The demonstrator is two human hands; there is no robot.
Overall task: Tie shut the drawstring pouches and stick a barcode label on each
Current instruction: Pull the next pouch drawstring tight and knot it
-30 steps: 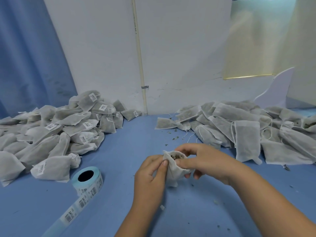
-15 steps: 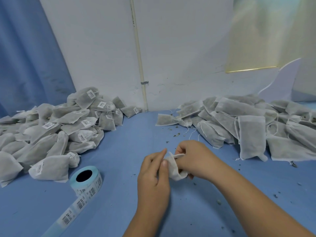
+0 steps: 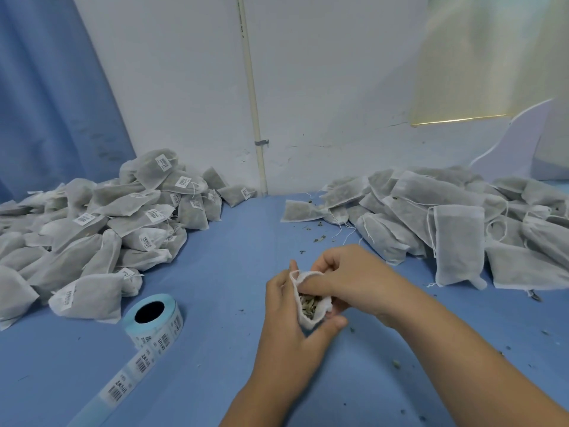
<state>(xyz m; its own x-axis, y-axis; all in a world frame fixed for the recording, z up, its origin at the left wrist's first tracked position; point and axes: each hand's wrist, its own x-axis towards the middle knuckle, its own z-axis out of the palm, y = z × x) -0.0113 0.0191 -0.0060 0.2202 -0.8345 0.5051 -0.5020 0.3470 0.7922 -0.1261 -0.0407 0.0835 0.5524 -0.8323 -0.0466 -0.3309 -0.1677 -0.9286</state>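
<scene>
A small white drawstring pouch [image 3: 311, 306] with dried herbs showing at its open mouth is held above the blue table between both hands. My left hand [image 3: 291, 315] grips it from the left and below, thumb under the pouch. My right hand [image 3: 348, 274] pinches its top edge from the right, fingers curled over the mouth. A roll of barcode labels [image 3: 155, 318] lies to the left, its strip trailing toward the front edge.
A heap of tied, labelled pouches [image 3: 117, 223] fills the left side. A pile of untied pouches [image 3: 446, 217] covers the right. Herb crumbs dot the blue table [image 3: 215, 272]. A white wall with a pipe [image 3: 255, 118] stands behind.
The pouch's mouth was bunched half a second ago and now faces the camera, showing the herbs. My left thumb has moved underneath the pouch.
</scene>
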